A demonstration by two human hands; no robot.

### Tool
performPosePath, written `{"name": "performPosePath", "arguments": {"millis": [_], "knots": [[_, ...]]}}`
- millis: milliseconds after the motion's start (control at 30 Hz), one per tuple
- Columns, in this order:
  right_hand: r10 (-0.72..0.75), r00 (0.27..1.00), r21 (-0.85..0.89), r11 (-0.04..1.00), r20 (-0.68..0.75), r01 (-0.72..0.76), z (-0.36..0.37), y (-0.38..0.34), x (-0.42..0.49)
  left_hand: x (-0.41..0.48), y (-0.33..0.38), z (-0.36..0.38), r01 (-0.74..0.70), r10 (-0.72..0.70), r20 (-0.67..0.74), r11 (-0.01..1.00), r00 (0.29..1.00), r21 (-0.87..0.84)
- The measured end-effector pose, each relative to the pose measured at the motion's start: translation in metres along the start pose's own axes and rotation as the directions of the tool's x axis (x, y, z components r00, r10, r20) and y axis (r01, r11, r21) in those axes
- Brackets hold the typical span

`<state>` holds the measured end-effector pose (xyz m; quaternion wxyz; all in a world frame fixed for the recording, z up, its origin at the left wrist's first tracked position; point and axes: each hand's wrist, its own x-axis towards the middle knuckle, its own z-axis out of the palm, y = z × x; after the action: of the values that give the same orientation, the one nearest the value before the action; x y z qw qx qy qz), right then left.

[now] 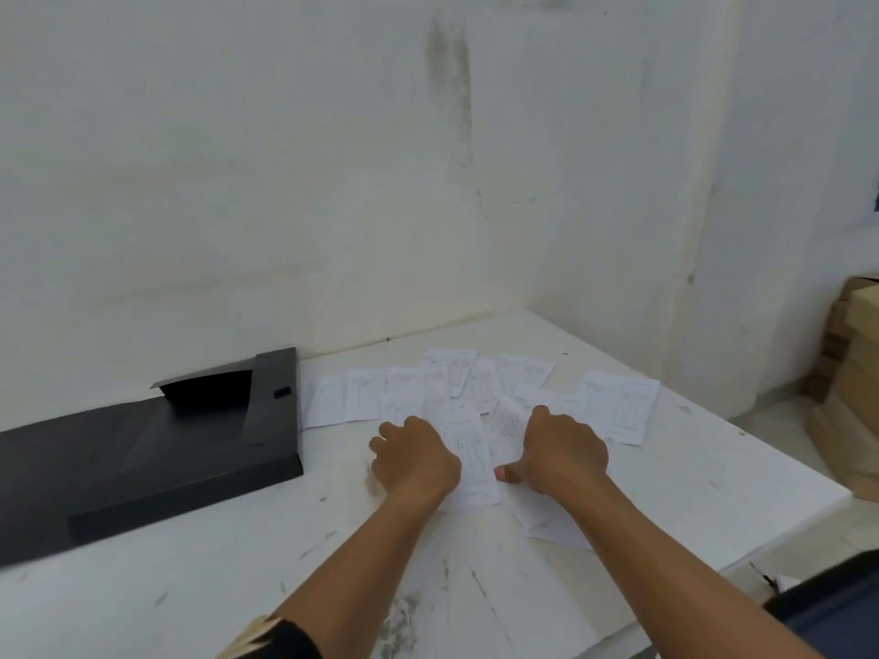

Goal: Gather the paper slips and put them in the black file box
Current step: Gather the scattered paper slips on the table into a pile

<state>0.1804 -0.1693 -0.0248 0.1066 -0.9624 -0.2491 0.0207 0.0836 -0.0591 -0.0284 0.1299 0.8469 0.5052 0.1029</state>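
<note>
Several white paper slips [613, 401] lie fanned out and overlapping on the white table [238, 587], near the wall. My left hand [418, 456] rests palm down on the slips at the left of the pile, fingers curled. My right hand [561, 451] presses on the slips at the right, thumb stretched toward a long slip [471, 449] lying between both hands. The black file box [142, 459] lies flat at the left of the table, its flap raised at the far end.
A white wall runs right behind the table. Stacked cardboard boxes [851, 373] stand on the floor at the right. The table's right edge falls away close to the slips. A dark object [827, 606] sits at the lower right corner.
</note>
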Motion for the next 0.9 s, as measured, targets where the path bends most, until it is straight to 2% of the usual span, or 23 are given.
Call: {"name": "performPosePath", "arguments": {"millis": [267, 500, 567, 633, 700, 733, 800, 833, 900], "knots": [[-0.003, 1.0, 0.003, 1.0, -0.026, 0.003, -0.005, -0.003, 0.001, 0.006, 0.008, -0.001, 0.027, -0.02, 0.085, 0.996, 0.996, -0.088], [-0.027, 1.0, 0.017, 0.999, 0.013, 0.027, -0.006, -0.004, 0.004, 0.011, 0.008, -0.003, 0.021, -0.015, 0.067, 0.995, 0.998, -0.1], [-0.034, 0.999, 0.071, 0.997, 0.023, 0.032, -0.012, 0.003, 0.009, 0.012, 0.008, -0.002, 0.049, -0.043, 0.084, 0.996, 0.996, -0.07], [-0.002, 0.999, 0.201, 0.98, 0.043, -0.007, -0.024, 0.017, 0.017, 0.015, 0.01, -0.003, 0.09, -0.082, 0.121, 0.994, 0.989, -0.066], [0.056, 0.998, 0.411, 0.909, 0.033, -0.064, -0.042, 0.036, 0.029, 0.018, 0.013, -0.005, 0.138, -0.122, 0.163, 0.986, 0.979, -0.092], [0.097, 0.995, 0.544, 0.834, 0.026, -0.096, -0.05, 0.046, 0.035, 0.02, 0.015, -0.005, 0.153, -0.133, 0.181, 0.983, 0.974, -0.103], [0.169, 0.983, 0.783, 0.6, 0.073, -0.162, -0.062, 0.061, 0.042, 0.021, 0.018, -0.005, 0.153, -0.126, 0.209, 0.981, 0.97, -0.118], [0.188, 0.975, 0.848, 0.491, 0.12, -0.199, -0.064, 0.066, 0.043, 0.022, 0.019, -0.005, 0.15, -0.119, 0.22, 0.98, 0.968, -0.13], [0.206, 0.958, 0.892, 0.368, 0.198, -0.264, -0.063, 0.068, 0.044, 0.024, 0.019, -0.005, 0.16, -0.12, 0.237, 0.975, 0.964, -0.155]]}}
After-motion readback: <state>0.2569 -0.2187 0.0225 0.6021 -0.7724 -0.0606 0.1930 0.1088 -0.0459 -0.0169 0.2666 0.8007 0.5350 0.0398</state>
